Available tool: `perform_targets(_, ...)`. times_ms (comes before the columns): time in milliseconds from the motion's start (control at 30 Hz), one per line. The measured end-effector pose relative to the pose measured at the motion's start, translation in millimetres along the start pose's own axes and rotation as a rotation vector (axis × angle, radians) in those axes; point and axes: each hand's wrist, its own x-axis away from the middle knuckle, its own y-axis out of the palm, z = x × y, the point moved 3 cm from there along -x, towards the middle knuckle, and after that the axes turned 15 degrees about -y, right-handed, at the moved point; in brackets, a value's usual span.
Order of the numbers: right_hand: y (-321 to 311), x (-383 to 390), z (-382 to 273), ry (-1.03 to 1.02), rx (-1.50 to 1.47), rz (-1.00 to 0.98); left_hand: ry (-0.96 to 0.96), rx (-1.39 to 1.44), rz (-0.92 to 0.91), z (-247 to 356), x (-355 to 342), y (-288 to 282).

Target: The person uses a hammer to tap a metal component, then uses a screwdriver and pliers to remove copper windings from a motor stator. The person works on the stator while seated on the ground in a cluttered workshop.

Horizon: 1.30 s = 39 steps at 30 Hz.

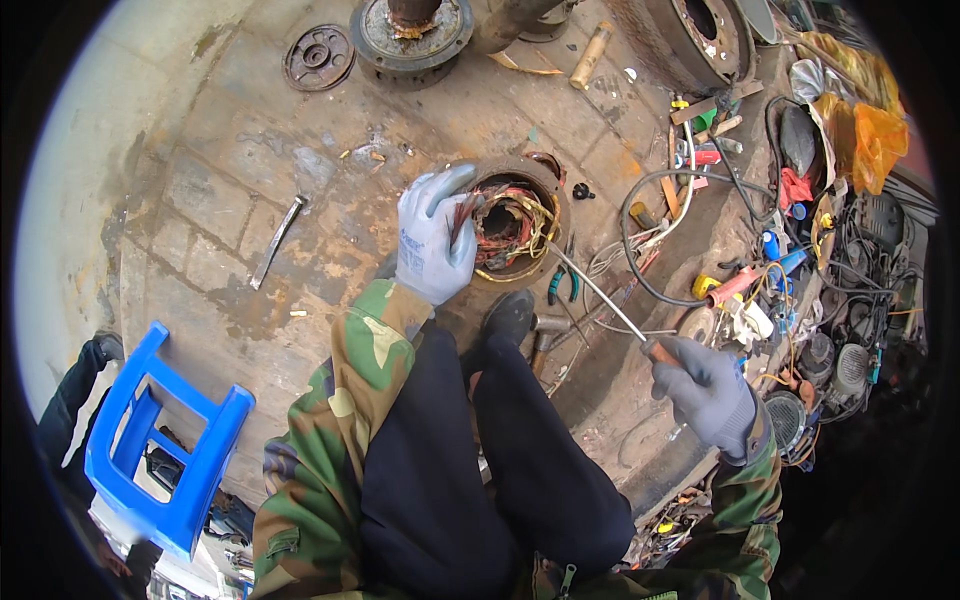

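Dark-trousered legs [535, 450] lie nearest. Beyond them, a round housing [543, 182] sits on the floor [330, 205], open end up. The gloved left hand [437, 235] pinches reddish wires [466, 211] at its left; the right hand [705, 390] grips a long-shafted tool [605, 297], its long axis running far-left toward the housing.

1. Motor stator [549, 200]: round grimy metal housing, opening up, upper centre; reddish and yellowish windings [503, 248] inside, messy.
2. Long screwdriver [602, 294]: steel shaft, orange-brown handle, slanted, right of centre, tip at stator's right edge.
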Motion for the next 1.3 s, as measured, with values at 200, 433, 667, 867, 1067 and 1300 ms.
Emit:
perform_targets(200,21,-31,-5,0.006,-0.073,-0.112,0.038,-0.02,-0.021,0,-2,0)
perform_targets(433,22,-40,0,0.087,-0.199,-0.151,-0.001,0.009,-0.047,-1,0,1)
perform_targets(667,22,-62,9,0.149,-0.219,-0.229,-0.014,0.026,-0.074,-3,3,5)
perform_targets(867,59,-64,20,0.108,-0.285,-0.104,0.006,-0.006,-0.118,-1,0,5)
perform_targets(1067,140,-62,44,-0.158,-0.143,0.198,-0.004,-0.077,-0.231,14,-2,1)
perform_targets(1300,149,-69,59,-0.109,-0.22,0.171,-0.19,0.217,-0.333,24,-44,-27)
